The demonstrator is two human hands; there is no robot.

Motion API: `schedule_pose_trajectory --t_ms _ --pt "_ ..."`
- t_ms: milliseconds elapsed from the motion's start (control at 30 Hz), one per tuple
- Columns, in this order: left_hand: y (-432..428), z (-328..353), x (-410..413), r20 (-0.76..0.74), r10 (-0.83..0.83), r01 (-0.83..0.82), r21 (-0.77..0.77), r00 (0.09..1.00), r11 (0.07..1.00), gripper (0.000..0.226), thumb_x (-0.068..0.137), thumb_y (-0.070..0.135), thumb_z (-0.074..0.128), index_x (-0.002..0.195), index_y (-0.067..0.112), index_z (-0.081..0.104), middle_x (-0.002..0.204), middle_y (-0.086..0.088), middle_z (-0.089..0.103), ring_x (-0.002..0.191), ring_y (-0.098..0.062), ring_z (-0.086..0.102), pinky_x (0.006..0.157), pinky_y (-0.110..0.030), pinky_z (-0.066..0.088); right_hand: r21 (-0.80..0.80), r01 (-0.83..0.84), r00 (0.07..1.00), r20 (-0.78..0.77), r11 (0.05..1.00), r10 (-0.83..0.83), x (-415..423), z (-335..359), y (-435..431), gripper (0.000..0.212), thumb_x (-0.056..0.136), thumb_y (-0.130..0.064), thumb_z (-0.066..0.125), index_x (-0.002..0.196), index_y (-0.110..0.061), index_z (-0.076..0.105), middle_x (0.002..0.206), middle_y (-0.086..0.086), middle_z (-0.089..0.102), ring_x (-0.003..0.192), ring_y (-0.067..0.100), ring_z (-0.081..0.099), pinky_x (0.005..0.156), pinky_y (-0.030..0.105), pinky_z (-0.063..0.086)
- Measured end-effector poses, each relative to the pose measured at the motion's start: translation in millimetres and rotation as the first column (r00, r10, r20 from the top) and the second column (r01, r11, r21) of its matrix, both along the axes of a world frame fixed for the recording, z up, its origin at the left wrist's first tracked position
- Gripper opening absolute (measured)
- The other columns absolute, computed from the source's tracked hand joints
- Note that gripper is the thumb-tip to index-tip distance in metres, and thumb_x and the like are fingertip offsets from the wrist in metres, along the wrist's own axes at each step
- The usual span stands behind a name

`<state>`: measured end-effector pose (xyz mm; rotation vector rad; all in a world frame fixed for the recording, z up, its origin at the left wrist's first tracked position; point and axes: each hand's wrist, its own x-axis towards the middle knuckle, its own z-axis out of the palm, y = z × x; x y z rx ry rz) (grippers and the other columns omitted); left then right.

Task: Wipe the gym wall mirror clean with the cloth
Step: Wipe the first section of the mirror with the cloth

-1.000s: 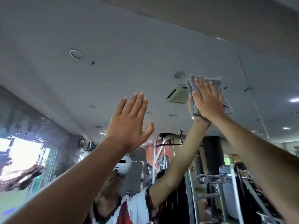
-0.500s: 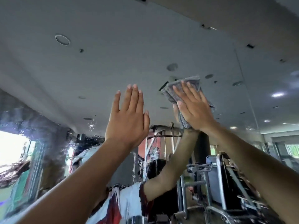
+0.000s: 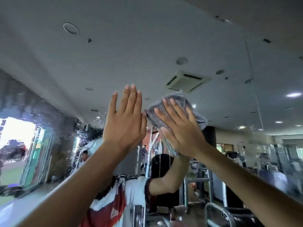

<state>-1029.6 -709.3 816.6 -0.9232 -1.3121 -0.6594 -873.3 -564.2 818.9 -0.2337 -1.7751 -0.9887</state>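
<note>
The wall mirror (image 3: 164, 46) fills the view and reflects the gym ceiling and machines. A folded grey cloth (image 3: 165, 110) lies flat against the glass at centre. My right hand (image 3: 182, 128) presses it to the mirror with straight, spread fingers. Just to its left, my left hand (image 3: 125, 122) is raised flat with fingers straight and together, its thumb edge almost touching the cloth. Water droplets and streaks (image 3: 98, 122) cling to the glass at left and below the cloth.
A vertical seam (image 3: 253, 89) between mirror panels runs down at right. The reflection shows my own torso in a white and red shirt (image 3: 114, 202), weight machines (image 3: 213, 185) and a bright doorway (image 3: 16, 136) at left.
My right hand has slid the cloth down and to the left across the glass. The left hand's fingers have closed together and the two hands are now almost side by side.
</note>
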Motion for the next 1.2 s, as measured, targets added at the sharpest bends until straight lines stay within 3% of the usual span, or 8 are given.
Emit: schedule_pose_trajectory --t_ms 67,233,300,533,667,867,1033,1200 --pt "0.9 -7.0 0.6 -0.015 0.003 -0.003 0.008 1.000 1.000 0.065 0.102 0.038 0.010 0.156 0.002 0.020 0.164 -0.017 0.016 0.153 -0.029 0.012 0.124 -0.050 0.002 -0.035 0.026 1.000 0.000 0.999 -0.026 20.8 6.0 21.5 0.055 0.104 -0.049 0.017 0.157 -0.034 0.014 0.167 -0.001 0.011 0.154 0.020 0.005 0.121 0.058 0.008" --pt "6.3 -25.0 4.8 -0.074 -0.023 0.025 0.028 0.997 0.999 0.063 0.102 0.035 0.021 0.153 0.002 0.032 0.161 -0.021 0.026 0.151 -0.034 0.022 0.120 -0.055 0.011 -0.392 -0.047 0.911 -0.394 0.919 -0.122 2.7 74.3 6.6 0.056 0.096 -0.053 -0.004 0.150 -0.042 -0.007 0.167 -0.007 -0.001 0.154 0.016 -0.003 0.122 0.054 0.004" --pt "5.9 -25.4 4.6 -0.075 -0.024 0.026 0.030 0.997 0.999 0.062 0.101 0.035 0.022 0.153 0.002 0.033 0.160 -0.021 0.027 0.151 -0.034 0.023 0.120 -0.054 0.011 -0.413 -0.053 0.921 -0.372 0.909 -0.115 -15.4 77.0 -13.4 0.056 0.098 -0.048 -0.001 0.153 -0.039 -0.009 0.167 -0.004 -0.005 0.154 0.018 -0.006 0.122 0.054 0.001" --pt "2.3 -28.4 2.5 -0.031 -0.017 0.018 0.009 0.999 1.000 0.063 0.103 0.036 0.019 0.155 0.000 0.021 0.163 -0.018 0.021 0.153 -0.030 0.016 0.123 -0.049 0.004 -0.104 -0.047 0.994 -0.107 0.993 0.035 -3.6 -20.1 -4.6 0.054 0.104 -0.051 0.016 0.156 -0.035 0.012 0.165 -0.003 0.008 0.154 0.020 0.007 0.119 0.055 0.011" --pt "0.4 -37.6 1.4 -0.041 -0.011 0.010 -0.028 0.999 1.000 0.065 0.103 0.038 0.013 0.156 0.001 0.022 0.164 -0.018 0.018 0.153 -0.030 0.014 0.123 -0.051 0.004 -0.248 -0.004 0.984 -0.175 0.969 -0.041 34.7 -30.0 29.8 0.060 0.099 -0.063 0.015 0.155 -0.042 0.011 0.166 -0.004 0.005 0.153 0.017 0.001 0.118 0.065 0.006" --pt "1.2 -40.9 1.8 -0.063 -0.026 0.026 0.000 0.998 1.000 0.064 0.103 0.036 0.017 0.154 0.000 0.027 0.162 -0.019 0.023 0.152 -0.032 0.018 0.124 -0.054 0.012 -0.428 -0.024 0.941 -0.316 0.903 -0.125 -3.4 26.0 -1.7 0.071 0.089 -0.066 -0.002 0.153 -0.036 -0.010 0.166 0.001 -0.012 0.153 0.022 -0.010 0.119 0.054 -0.007" --pt "2.2 -42.3 1.0 -0.062 -0.061 0.062 0.009 0.996 0.998 0.064 0.103 0.036 0.018 0.155 0.000 0.028 0.163 -0.018 0.023 0.152 -0.031 0.018 0.123 -0.054 0.013 -0.164 -0.090 0.961 -0.273 0.982 0.042 -22.1 -24.2 -17.7 0.059 0.104 -0.043 0.016 0.158 -0.019 0.017 0.165 0.003 0.011 0.153 0.021 0.007 0.123 0.044 0.004" --pt "1.1 -71.2 -0.2 -0.072 -0.050 0.047 -0.039 0.996 0.998 0.062 0.105 0.035 0.019 0.156 0.001 0.025 0.164 -0.018 0.020 0.153 -0.030 0.015 0.123 -0.056 0.013 -0.071 -0.080 0.985 -0.160 0.994 0.068 13.8 -81.3 21.0 0.054 0.108 -0.040 0.011 0.157 -0.019 0.016 0.163 0.006 0.015 0.154 0.017 0.004 0.123 0.048 0.013"
